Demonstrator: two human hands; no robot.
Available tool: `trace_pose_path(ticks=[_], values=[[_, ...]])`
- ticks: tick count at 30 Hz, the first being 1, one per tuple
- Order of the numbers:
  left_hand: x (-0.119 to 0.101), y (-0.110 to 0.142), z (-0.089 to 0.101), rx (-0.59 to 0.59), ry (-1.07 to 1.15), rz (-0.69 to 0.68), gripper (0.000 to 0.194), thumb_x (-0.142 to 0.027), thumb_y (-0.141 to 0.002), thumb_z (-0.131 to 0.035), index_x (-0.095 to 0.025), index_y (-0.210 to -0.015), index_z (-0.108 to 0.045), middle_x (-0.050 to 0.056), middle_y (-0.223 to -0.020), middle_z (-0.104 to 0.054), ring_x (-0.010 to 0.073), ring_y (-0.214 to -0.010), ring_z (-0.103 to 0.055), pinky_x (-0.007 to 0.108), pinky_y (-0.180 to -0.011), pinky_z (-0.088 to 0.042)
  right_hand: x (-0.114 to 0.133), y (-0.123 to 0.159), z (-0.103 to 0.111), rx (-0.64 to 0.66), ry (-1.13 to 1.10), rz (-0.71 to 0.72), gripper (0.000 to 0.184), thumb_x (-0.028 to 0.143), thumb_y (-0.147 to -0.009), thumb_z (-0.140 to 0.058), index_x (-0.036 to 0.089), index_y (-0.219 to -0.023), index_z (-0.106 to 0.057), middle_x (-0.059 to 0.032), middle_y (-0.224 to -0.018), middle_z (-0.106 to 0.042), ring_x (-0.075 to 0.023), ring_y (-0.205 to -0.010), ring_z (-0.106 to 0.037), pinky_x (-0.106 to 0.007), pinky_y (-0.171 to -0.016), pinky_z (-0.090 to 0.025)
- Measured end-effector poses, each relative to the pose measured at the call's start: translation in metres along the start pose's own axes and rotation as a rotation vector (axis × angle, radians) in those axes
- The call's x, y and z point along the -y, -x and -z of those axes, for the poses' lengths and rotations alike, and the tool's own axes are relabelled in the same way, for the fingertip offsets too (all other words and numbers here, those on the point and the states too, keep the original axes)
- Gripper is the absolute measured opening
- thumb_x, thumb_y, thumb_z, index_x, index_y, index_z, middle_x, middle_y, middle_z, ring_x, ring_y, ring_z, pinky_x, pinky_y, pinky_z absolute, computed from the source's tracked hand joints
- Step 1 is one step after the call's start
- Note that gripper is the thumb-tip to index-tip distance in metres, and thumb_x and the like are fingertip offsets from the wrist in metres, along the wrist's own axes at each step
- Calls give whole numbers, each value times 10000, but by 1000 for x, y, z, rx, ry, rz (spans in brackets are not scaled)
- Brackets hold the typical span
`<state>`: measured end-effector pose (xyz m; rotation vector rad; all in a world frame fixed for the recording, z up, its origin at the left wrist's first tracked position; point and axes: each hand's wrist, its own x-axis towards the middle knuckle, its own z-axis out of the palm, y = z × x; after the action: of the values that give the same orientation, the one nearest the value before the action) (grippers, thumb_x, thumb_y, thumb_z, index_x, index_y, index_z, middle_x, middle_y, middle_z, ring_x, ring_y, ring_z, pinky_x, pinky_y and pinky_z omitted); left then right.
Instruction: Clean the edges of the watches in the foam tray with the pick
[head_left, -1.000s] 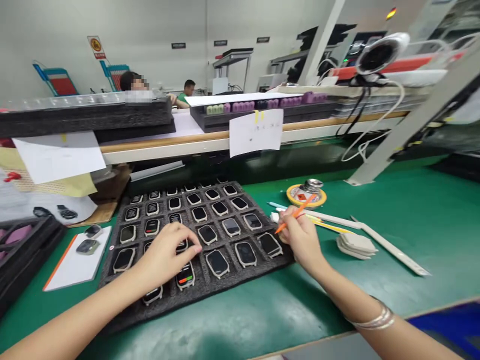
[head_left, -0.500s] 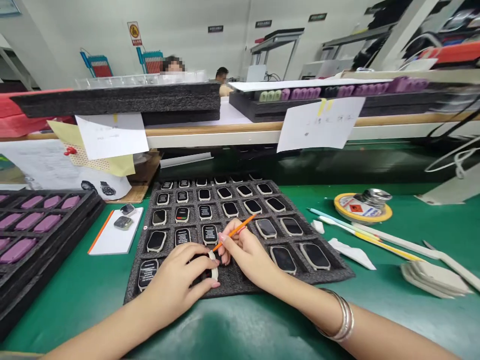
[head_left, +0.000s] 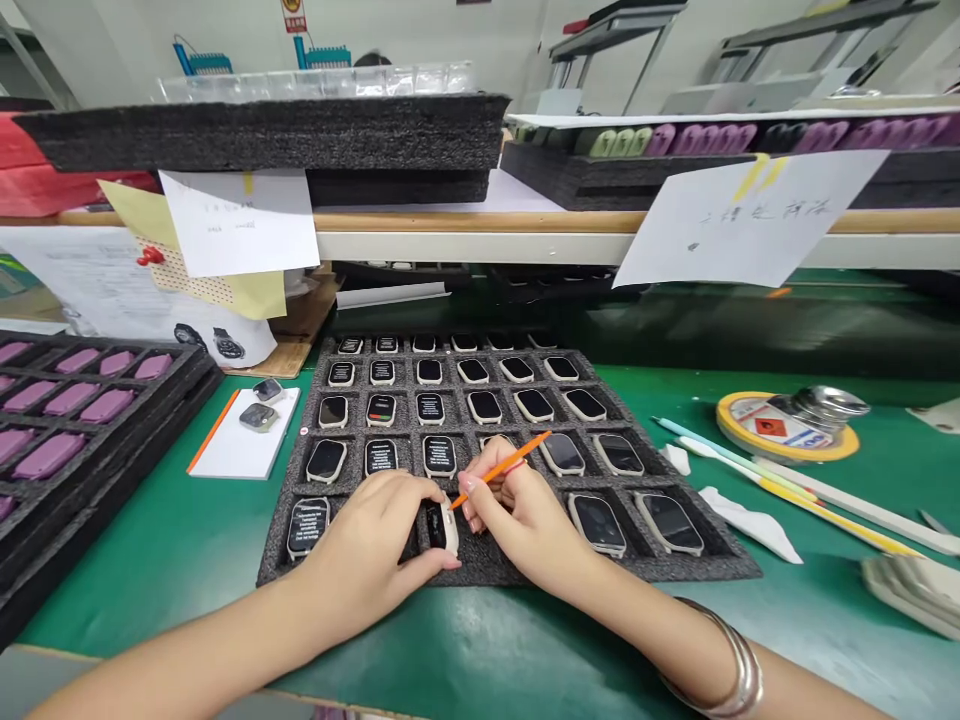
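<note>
My left hand (head_left: 390, 530) grips a smartwatch body (head_left: 448, 530) between thumb and fingers, tilted on its side at the front of a black foam tray (head_left: 495, 572). An orange pointed stick (head_left: 510, 470) is pinched in my right hand (head_left: 517, 505), its lower tip at the side of that watch. Whether the tip touches cannot be made out. Rows of strapless watches fill many tray pockets around my hands; some screens, like that of the front-left watch (head_left: 307, 527), show white text, others are dark. My left fingers hide part of the front row.
On the left stands a foam tray of purple cases (head_left: 52, 455), beside a white pad (head_left: 251, 450) bearing two small watches. To the right lie a yellow tape roll (head_left: 847, 445), several sticks, crumpled tissue (head_left: 754, 525) and pale pads (head_left: 915, 590). A shelf edge (head_left: 465, 247) crosses behind.
The view has shifted downward and closer. Both hands keep their holds; the watch stays tilted in my left hand, with the orange stick at its side.
</note>
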<state>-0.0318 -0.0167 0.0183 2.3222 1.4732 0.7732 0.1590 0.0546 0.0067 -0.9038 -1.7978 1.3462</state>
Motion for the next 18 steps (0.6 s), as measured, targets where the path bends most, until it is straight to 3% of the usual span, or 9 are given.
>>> trace_pose_path(ticks=[3, 6, 8, 12, 15, 18], values=[[0, 0, 5, -45, -65, 0, 456, -439, -837, -747, -183, -1148, -533, 95, -1086, -629, 281, -1050, -588, 471, -920, -512, -1, 1, 0, -12, 37, 34, 255, 447, -973, -517, 236, -841, -461, 21, -664, -557, -136, -548, -567, -267, -542, -484], [0, 4, 11, -43, -173, 67, 383, -530, -850, -693, -183, -973, -587, 88, -1007, -585, 280, -943, -559, 489, -828, -508, -1, 2, -1, -19, 51, 50, 238, 428, -983, -503, 234, -850, -465, 32, -622, -541, -138, -526, -563, -261, -526, -478], [1, 8, 16, -10, -218, 84, 312, -499, -889, -653, -190, -904, -611, 89, -1022, -570, 282, -954, -550, 504, -840, -496, -2, 3, -2, -24, 47, 55, 241, 427, -979, -518, 233, -846, -468, 37, -606, -538, -133, -507, -559, -249, -504, -471], [4, 25, 25, 10, -228, 44, 207, -419, -927, -626, -227, -996, -655, 108, -1189, -559, 310, -1123, -533, 535, -942, -473, -2, 4, 0, -85, 9, 74, 269, 463, -981, -519, 235, -849, -462, 36, -625, -560, -118, -504, -562, -227, -489, -473], [9, 40, 29, -18, -217, 22, 243, -389, -927, -637, -257, -1131, -634, 111, -1267, -578, 306, -1180, -543, 525, -969, -483, 2, 4, 0, -140, -14, 92, 263, 472, -984, -517, 226, -895, -494, 1, -741, -626, -103, -533, -578, -221, -509, -489], [16, 51, 27, -110, -199, -49, 263, -342, -930, -651, -244, -1171, -614, 93, -1230, -654, 268, -1165, -594, 474, -991, -500, 11, 2, -11, -58, -28, 80, 243, 445, -968, -551, 207, -915, -548, -26, -797, -657, -109, -582, -624, -229, -555, -522]])
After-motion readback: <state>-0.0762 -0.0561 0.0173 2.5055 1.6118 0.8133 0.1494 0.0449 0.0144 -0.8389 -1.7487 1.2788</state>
